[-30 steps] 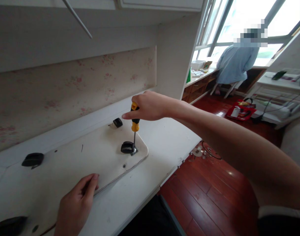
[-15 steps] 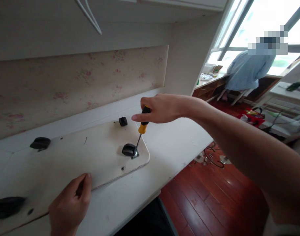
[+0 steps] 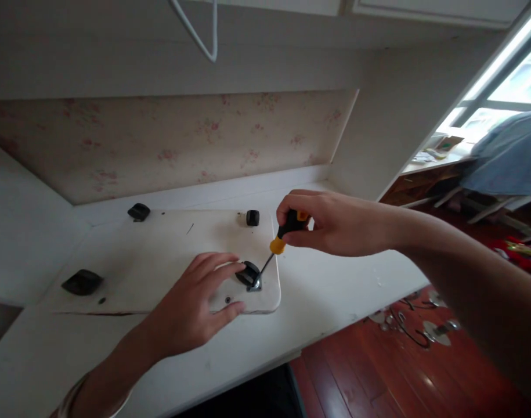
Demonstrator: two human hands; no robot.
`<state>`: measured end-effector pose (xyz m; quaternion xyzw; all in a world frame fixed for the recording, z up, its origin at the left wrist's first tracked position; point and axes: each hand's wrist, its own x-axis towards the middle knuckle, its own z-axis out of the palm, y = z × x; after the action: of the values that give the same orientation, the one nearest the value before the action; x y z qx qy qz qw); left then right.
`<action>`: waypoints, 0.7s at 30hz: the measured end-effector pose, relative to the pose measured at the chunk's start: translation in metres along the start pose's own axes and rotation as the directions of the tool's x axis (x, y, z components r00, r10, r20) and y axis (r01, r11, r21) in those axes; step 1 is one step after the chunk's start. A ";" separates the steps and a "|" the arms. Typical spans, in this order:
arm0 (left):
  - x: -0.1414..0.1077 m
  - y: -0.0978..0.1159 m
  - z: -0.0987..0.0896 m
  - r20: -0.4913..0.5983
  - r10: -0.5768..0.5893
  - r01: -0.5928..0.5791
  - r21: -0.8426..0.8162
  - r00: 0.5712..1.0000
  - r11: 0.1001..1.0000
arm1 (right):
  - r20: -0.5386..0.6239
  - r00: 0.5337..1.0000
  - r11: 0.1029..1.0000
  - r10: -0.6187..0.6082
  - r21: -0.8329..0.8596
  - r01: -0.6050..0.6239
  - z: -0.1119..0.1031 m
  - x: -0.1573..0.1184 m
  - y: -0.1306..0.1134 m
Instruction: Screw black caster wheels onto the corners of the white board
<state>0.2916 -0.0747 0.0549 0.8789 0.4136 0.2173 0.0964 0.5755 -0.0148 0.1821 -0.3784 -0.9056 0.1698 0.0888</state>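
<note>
My right hand (image 3: 311, 223) is closed round the black and yellow handle of a screwdriver (image 3: 277, 245), which leans with its tip down at the metal plate of a black caster wheel (image 3: 248, 273). That caster sits near the rounded right corner of a white board (image 3: 173, 249). With fingers spread, my left hand (image 3: 208, 296) reaches over the board, its fingertips at the caster's left side; whether they press on it I cannot tell. Further casters are on the board: a small one (image 3: 252, 218) at the back right, another (image 3: 138, 212) at the back left and one (image 3: 82, 282) at the front left.
The board lies on a white desktop (image 3: 330, 278) below a shelf with a hanging white cable (image 3: 204, 49). Metal fittings with curved arms (image 3: 411, 328) lie on the red wooden floor (image 3: 356, 371). A person in light blue (image 3: 509, 157) is by the window at right.
My left hand has moved right along the board to the caster, and its fingers have spread from a closed pose. The screwdriver now leans further. The view has shifted left.
</note>
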 end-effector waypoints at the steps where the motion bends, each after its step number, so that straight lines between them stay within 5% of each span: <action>1: 0.011 0.002 0.002 0.058 0.044 -0.043 -0.031 0.997 0.999 | -0.019 1.000 1.000 -0.010 -0.001 0.010 0.001 0.000 -0.002; 7: 0.046 -0.007 0.022 0.182 0.094 -0.071 -0.131 0.979 0.989 | 0.003 1.000 0.999 -0.011 0.043 0.011 0.003 -0.004 -0.007; 14: 0.041 -0.010 0.026 0.157 0.006 0.006 -0.075 0.988 0.997 | -0.127 0.986 0.989 0.105 -0.092 -0.117 0.011 0.002 -0.004; 21: 0.035 -0.012 0.033 0.153 -0.060 0.072 -0.076 0.986 0.994 | -0.001 1.000 0.997 0.006 0.077 -0.006 0.005 0.003 -0.006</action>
<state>0.3187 -0.0397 0.0323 0.8740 0.4247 0.1636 0.1703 0.5680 -0.0180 0.1796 -0.3776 -0.8971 0.2045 0.1036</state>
